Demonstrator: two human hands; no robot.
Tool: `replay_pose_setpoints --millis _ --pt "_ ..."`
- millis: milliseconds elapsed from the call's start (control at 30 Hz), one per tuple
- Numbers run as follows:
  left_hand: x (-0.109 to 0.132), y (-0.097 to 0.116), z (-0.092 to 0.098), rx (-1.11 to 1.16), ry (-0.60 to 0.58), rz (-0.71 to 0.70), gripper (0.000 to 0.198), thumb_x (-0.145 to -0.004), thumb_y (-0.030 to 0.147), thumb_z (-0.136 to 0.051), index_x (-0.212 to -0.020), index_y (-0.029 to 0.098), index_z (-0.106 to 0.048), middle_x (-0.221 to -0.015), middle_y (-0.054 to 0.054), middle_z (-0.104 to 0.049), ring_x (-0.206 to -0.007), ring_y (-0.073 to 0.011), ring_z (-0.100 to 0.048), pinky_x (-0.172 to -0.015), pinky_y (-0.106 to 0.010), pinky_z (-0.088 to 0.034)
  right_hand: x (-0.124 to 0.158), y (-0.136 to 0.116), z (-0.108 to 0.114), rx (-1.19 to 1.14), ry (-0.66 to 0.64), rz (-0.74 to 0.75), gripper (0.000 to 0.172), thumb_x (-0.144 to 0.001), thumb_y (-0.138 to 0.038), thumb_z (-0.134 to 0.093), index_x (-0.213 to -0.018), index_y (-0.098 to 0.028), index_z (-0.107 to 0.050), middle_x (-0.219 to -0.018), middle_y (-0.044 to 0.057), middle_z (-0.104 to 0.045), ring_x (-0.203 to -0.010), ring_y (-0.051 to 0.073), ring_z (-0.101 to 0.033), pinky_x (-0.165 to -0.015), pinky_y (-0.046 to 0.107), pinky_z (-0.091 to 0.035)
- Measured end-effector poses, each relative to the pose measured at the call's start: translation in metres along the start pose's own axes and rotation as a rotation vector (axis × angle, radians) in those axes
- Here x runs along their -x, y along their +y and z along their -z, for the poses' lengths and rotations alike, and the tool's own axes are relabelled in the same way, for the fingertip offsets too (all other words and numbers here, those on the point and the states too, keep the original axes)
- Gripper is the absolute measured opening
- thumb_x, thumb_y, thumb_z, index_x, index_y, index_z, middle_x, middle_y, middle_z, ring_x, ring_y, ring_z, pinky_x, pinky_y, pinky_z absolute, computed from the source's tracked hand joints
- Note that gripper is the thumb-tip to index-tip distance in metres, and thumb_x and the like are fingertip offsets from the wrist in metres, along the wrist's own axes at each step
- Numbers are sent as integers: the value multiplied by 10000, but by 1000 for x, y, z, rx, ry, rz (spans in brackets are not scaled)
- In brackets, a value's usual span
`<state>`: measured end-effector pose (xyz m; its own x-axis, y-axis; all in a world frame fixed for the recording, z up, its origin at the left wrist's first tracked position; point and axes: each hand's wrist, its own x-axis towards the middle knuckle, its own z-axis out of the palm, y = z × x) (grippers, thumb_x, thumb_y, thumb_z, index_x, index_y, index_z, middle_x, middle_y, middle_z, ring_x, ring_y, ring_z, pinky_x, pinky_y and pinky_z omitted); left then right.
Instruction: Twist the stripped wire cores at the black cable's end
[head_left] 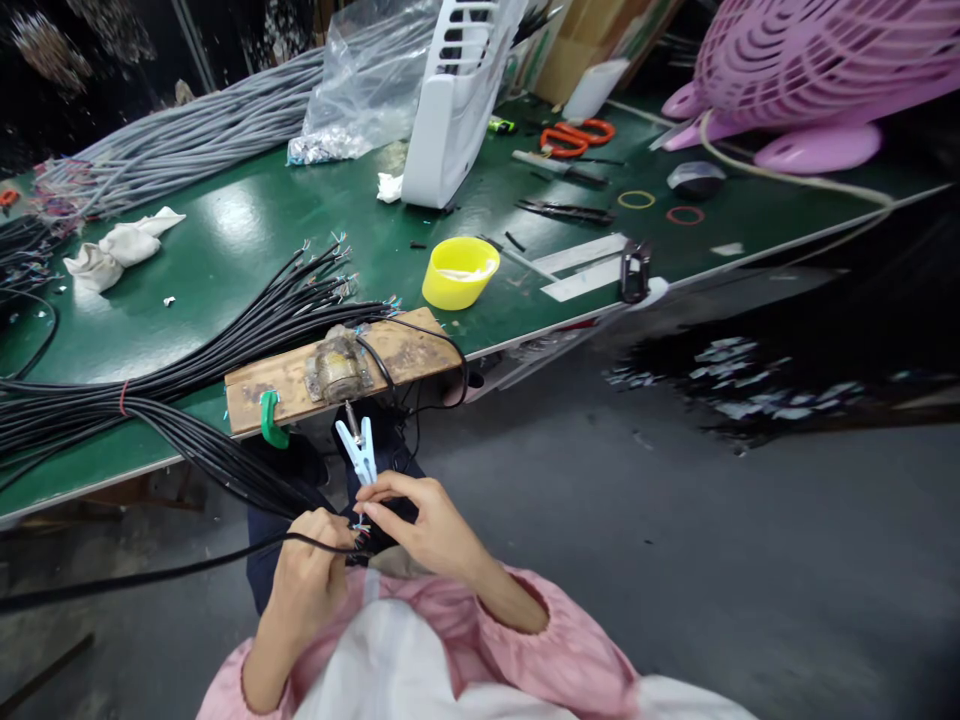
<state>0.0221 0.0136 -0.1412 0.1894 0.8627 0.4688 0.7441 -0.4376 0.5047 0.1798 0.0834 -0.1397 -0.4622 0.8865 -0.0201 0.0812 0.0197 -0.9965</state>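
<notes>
Both grips pinched shut — left hand (306,568), right hand (429,530) — on black cable (150,575)

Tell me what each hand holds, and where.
Left hand grips the black cable near its stripped end; right hand pinches the fine wires there.

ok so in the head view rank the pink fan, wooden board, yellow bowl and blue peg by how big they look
1. pink fan, even though the frame edge cuts it off
2. wooden board
3. yellow bowl
4. blue peg, smallest despite being nearest the camera
</notes>
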Motion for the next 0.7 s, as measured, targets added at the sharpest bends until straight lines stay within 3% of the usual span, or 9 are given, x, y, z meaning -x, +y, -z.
replay_pose_setpoints --millis 267,533,700 --pt "1 -1 -3 6 28 14 245 -846 -4 -373 -803 206 -492 -721 -13 -606 -694 -143 -595 -631 -248 -493 4 5 -3 -38 5 -56 138 -811 -231 -529 -811 -180 -657 -757 40 -736 -712 172 -704 -719 271 -536" --pt "1 0 -2 15 32 26 248 -834 -11 -375 -794 206 -489 -723 -17 -604 -718 -146 -605 -641 -247 -497 3 6 -1 -57 83 33 138 -806 -202 -536 -816 -177 -671 -806 48 -745 -752 162 -702 -729 253 -552" --pt "3 -1 -4 27 33 34 243 -835 -9 -374 -791 204 -483 -705 -9 -583 -700 -143 -591 -636 -246 -491 8 6 -1 -77 62 24 138 -815 -201 -525 -812 -176 -661 -791 53 -742 -744 160 -700 -721 254 -544"
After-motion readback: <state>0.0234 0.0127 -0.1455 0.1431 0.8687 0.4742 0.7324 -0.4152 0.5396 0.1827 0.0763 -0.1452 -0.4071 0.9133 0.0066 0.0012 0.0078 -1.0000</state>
